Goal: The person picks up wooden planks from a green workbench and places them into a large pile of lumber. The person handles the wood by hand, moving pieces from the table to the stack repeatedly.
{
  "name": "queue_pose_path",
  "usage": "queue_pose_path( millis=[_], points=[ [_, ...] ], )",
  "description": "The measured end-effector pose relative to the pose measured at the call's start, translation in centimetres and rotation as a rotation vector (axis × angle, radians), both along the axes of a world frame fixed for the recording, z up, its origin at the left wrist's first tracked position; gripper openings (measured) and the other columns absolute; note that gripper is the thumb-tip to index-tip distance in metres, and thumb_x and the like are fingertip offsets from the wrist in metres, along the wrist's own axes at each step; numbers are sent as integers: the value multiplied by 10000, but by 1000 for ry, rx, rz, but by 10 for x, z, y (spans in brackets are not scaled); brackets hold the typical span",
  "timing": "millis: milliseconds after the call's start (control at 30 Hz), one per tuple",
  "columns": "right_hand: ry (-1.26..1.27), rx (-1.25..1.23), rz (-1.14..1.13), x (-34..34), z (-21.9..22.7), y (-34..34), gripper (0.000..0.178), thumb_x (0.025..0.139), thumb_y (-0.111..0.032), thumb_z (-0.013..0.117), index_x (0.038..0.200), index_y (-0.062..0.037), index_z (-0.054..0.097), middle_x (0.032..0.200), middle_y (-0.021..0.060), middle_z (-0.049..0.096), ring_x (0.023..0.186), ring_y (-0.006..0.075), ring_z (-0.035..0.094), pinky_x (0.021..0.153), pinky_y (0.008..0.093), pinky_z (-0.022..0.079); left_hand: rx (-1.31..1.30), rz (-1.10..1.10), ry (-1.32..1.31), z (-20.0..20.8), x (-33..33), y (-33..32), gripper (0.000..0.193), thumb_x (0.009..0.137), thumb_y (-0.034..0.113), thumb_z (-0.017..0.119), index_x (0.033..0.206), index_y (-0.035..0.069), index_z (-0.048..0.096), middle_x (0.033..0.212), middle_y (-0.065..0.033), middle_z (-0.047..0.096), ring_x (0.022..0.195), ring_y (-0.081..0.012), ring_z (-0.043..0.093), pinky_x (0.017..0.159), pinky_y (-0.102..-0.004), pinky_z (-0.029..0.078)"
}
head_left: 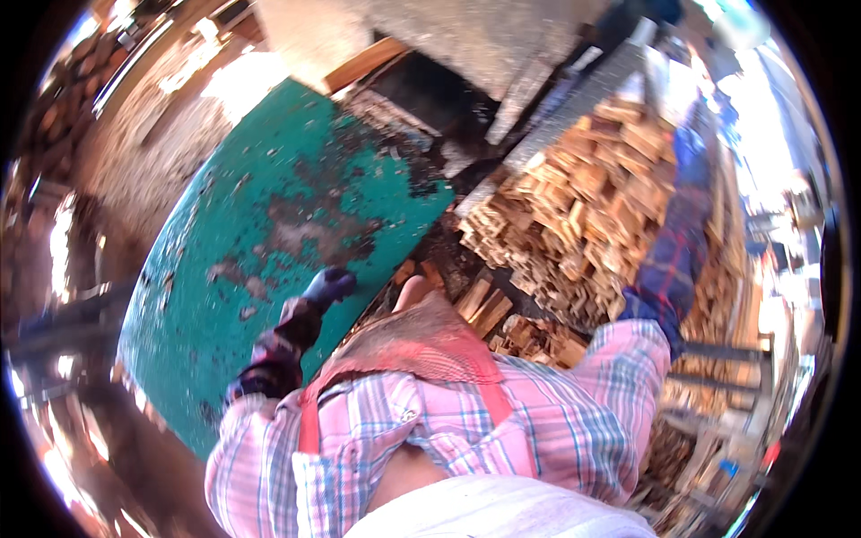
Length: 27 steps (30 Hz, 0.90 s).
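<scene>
My left hand [330, 285], in a dark blue glove, is over the near right part of a large green board [206, 242]. Its fingers look curled together, and nothing shows in them. The board's paint is worn, with dark and greyish patches across its middle. My right arm stretches far out to the right, past a big heap of split wood pieces [574, 206]. At its end the blue-gloved right hand [691, 148] is smeared by motion and glare, so its fingers cannot be made out. A stained red apron [413, 345] hangs over my plaid shirt.
Beyond the board, a dark rectangular opening [430, 90] sits by a pale wall [332, 27]. A grey beam [556, 117] borders the wood heap's far left side. Loose wood chunks [484, 305] lie near my feet. A dark metal frame [726, 350] stands at the right.
</scene>
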State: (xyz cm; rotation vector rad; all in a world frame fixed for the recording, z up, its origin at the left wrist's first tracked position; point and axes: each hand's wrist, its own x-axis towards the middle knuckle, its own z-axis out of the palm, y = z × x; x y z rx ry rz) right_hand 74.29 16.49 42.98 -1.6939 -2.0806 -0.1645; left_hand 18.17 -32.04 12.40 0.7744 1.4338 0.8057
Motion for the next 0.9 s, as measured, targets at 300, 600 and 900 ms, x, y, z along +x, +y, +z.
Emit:
queue_pose_path(
  millis=[300, 600, 900],
  points=[
    [-514, 515, -23, -106, 35, -57, 482, 852, -437, 527, 1159, -68, 568, 1051, 184, 613, 960, 314, 601, 812, 395, 460, 168, 156, 955, 60, -89, 223, 497, 720, 441, 624, 1082, 102, 593, 1024, -139, 616, 945, -296, 586, 835, -366, 460],
    [-286, 249, 20, -120, 46, -58, 357, 864, -258, 591, 1154, -51, 568, 1024, 176, 628, 948, 245, 620, 786, 313, 460, 240, 151, 1487, 78, -133, 392, 913, 627, 624, 649, 1310, 95, 351, 1322, -145, 390, 1250, -319, 352, 1013, -429, 311],
    [2, 118, 52, -139, 28, -78, 366, 894, -169, 559, 1204, 19, 511, 1080, 130, 593, 952, 158, 567, 827, 269, 451, -71, -323, 947, 68, -140, 442, 745, 653, 602, 678, 1156, 74, 523, 1042, -150, 620, 995, -286, 586, 827, -393, 456]
  ],
)
